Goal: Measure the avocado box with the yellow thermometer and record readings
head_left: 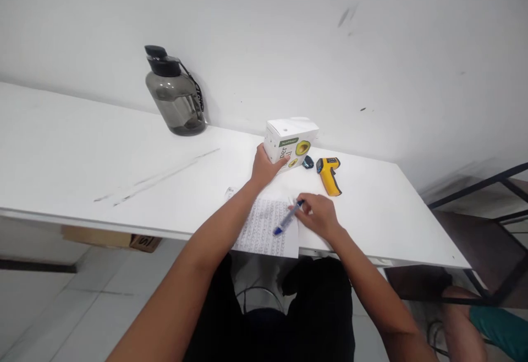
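Observation:
My left hand (266, 168) grips the lower left side of a white box (291, 141) printed with avocados, its thumb across the front. The box stands at the back of the table near the wall. In my right hand (319, 213) is a blue pen (287, 218), its blue end pointing down and left over a sheet of paper (264, 227). Rows of small dark marks cover the sheet, and its lower edge hangs past the table's front edge. My left forearm hides part of the paper.
A yellow infrared thermometer (329, 176) lies right of the box, beside a small dark object (308, 162). A large grey water bottle (177, 98) stands against the wall on the white table (103, 153). Another person's leg (462, 323) and a dark metal frame (490, 186) are at right.

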The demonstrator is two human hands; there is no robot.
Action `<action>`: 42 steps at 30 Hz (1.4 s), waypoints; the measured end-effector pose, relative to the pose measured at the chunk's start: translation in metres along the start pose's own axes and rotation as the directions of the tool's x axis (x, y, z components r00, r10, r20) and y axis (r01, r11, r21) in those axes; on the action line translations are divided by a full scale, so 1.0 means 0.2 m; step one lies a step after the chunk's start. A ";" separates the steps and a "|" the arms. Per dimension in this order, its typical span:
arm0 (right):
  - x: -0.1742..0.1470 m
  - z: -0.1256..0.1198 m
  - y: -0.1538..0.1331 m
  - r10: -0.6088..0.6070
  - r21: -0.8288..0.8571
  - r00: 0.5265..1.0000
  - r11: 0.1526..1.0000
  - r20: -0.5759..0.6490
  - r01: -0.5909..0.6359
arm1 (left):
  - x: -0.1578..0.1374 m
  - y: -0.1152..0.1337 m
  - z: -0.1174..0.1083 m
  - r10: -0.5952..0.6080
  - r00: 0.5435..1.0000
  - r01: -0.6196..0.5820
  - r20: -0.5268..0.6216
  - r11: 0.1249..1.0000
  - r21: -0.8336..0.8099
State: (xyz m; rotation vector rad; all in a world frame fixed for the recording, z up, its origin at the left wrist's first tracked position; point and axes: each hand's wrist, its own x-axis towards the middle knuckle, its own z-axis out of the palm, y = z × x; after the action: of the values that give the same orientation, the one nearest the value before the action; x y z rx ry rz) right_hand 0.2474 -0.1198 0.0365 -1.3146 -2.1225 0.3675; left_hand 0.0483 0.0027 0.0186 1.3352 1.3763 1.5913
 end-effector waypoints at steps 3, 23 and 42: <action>-0.15 0.02 -0.03 0.000 0.208 0.999 0.978 0.042 -0.008 | 0.00 0.00 0.00 -0.038 0.999 0.039 0.028 0.998 -0.046; -0.13 0.02 -0.12 0.218 0.369 0.950 0.883 0.224 -0.290 | 0.02 -0.04 0.03 -0.020 1.000 0.019 -0.004 0.995 -0.100; -0.13 0.02 -0.09 0.229 0.344 0.936 0.885 0.267 -0.315 | 0.00 0.00 0.02 -0.023 0.999 0.021 0.047 0.999 0.040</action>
State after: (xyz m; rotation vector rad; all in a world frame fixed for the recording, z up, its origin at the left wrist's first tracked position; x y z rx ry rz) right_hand 0.2399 -0.1516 0.0334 -1.3854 -1.8995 1.0364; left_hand 0.0516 0.0042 0.0191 1.3674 1.3960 1.5160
